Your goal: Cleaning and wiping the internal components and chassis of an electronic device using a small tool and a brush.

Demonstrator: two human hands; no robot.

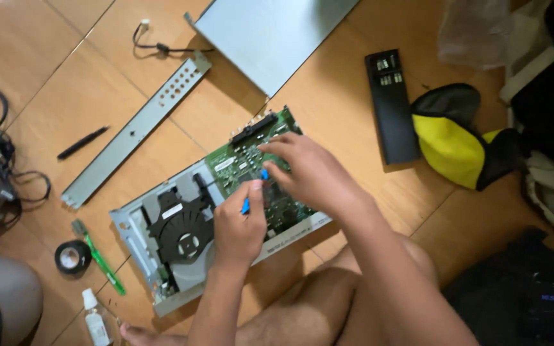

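Poking at a green circuit board (251,160) inside an opened disc player chassis (161,256) on the wooden floor (33,38).

Left hand (242,224) has a closed grip on a small blue tool (246,206) — tip down on the board. Right hand (309,173) rests fingers curled on the board just beside it, pinching the tool's blue top end — I think. Metal cover (270,32) lies far, black tape roll (72,257) and green toothbrush (100,259) at left.

Green circuit board (251,163) beside a black disc drive (184,234) in a silver-grey chassis (137,218); blue-tipped tool (246,205) — black tape roll (72,257), green toothbrush (100,259), yellow-and-black pouch (453,141) — tan wooden floor (40,77).
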